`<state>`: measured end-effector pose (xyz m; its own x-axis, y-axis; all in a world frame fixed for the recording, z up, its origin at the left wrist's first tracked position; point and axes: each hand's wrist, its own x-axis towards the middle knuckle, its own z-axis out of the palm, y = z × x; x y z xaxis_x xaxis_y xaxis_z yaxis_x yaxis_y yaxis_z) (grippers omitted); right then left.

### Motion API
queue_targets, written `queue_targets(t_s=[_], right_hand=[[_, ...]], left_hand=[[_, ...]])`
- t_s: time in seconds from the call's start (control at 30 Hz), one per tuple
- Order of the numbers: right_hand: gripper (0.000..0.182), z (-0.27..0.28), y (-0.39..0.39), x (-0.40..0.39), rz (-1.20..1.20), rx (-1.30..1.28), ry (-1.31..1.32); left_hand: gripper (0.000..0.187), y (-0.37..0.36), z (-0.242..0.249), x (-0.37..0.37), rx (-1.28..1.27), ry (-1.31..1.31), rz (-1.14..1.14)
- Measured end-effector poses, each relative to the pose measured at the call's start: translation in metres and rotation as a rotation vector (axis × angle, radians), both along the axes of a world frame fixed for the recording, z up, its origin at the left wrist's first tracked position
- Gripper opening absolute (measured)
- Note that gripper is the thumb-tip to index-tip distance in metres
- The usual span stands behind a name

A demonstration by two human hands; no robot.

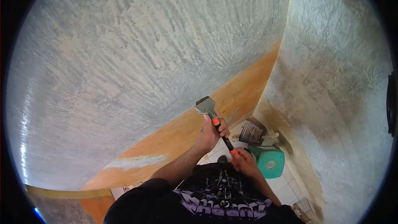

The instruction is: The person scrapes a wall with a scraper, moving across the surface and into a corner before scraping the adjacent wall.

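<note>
A long-handled scraper (206, 106) slants across the middle of the view, its wide grey head up in front of the wall and its black handle with orange bands pointing back toward my body. My left hand (210, 135) wraps around the handle just below the head, with the thumb up along it. Lower down, my right hand (244, 161) grips the handle's end near an orange band. Pale dust clings to my left forearm. The blade seems to stand apart from the wall (137, 58), though depth is hard to judge.
Grey scraped plaster covers most of the wall, above an orange painted band (244, 87). A second wall (331, 79) meets it at a corner on the right. A green stool or container (271, 163) and a dark grey slatted box (252, 132) stand on the white tiled floor (286, 194).
</note>
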<state>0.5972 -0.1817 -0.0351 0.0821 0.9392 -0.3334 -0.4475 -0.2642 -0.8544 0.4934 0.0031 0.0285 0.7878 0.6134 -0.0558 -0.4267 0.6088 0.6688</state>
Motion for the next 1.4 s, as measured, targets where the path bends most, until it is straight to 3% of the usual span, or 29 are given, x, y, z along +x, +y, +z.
queue_targets(t_s=[0.13,0.17,0.27,0.77,1.4], right_hand=[[0.035,-0.021,0.011,-0.054,0.001,0.051,0.232],[0.051,-0.026,0.013,-0.061,0.015,0.067,0.193],[0.047,-0.033,0.015,-0.072,-0.019,0.017,0.098],[0.037,-0.047,0.045,-0.114,-0.23,-0.031,0.106],[0.038,-0.042,0.045,-0.122,-0.241,-0.03,0.073]], left_hand=[[0.051,0.011,-0.011,-0.009,-0.043,0.246,0.004],[0.053,0.014,-0.015,-0.011,-0.055,0.274,0.01],[0.056,0.022,-0.023,-0.015,-0.101,0.357,0.014],[0.056,0.048,-0.036,-0.018,-0.077,0.492,0.006],[0.057,0.047,-0.028,-0.021,-0.076,0.533,0.022]])
